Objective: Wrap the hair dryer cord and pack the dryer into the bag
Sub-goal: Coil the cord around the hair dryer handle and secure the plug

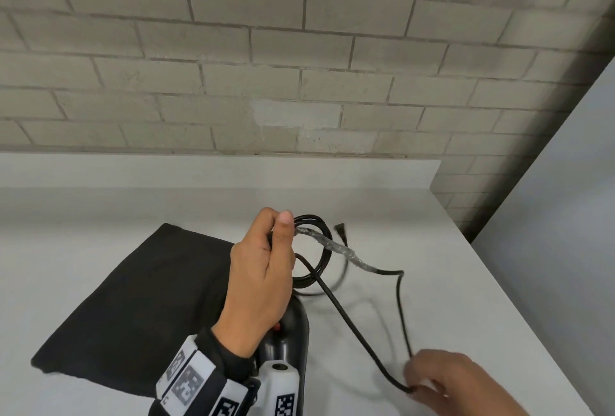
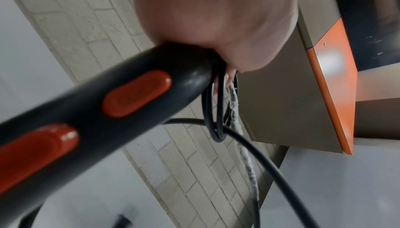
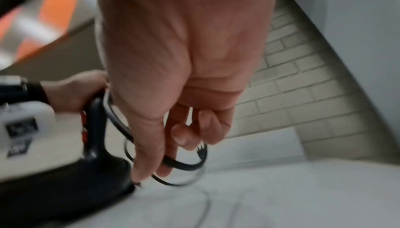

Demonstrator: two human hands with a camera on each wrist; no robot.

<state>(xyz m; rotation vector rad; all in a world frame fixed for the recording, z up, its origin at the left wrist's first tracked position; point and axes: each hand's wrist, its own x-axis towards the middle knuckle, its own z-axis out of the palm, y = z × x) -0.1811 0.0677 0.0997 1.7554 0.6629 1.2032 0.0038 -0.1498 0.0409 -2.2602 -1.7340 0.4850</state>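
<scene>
We see the left hand [image 1: 263, 269] raised over the white worktop [image 1: 466, 299], its fingers curled round the top of the black hair dryer [image 1: 289, 332] handle together with several loops of the black cord [image 1: 352, 319], the thumb pressed up on the far side. The left wrist view shows the same grip from below: the handle with its two red switches [image 2: 136, 94] runs down from the fist, and the coils hang just past the palm. A stretch of the cord bound in clear tape [image 1: 336, 249] leads off to the right of the loops, and the plug [image 1: 340, 227] sticks out beyond the coil, clear of the worktop as far as we can tell. From the coil a loose length of cord slopes down and right to the right hand [image 1: 449, 382], which sits low near the worktop's front edge; its fingers [image 3: 149, 154] pinch the cord at the bottom of a bend, though motion blur keeps us from saying exactly which fingertips close on it. Another strand climbs from that bend back up to the taped part. The black bag [image 1: 139, 309] lies flat on the worktop to the left of the dryer, partly behind the left forearm. A grey brick wall [image 1: 299, 49] stands behind the worktop.
</scene>
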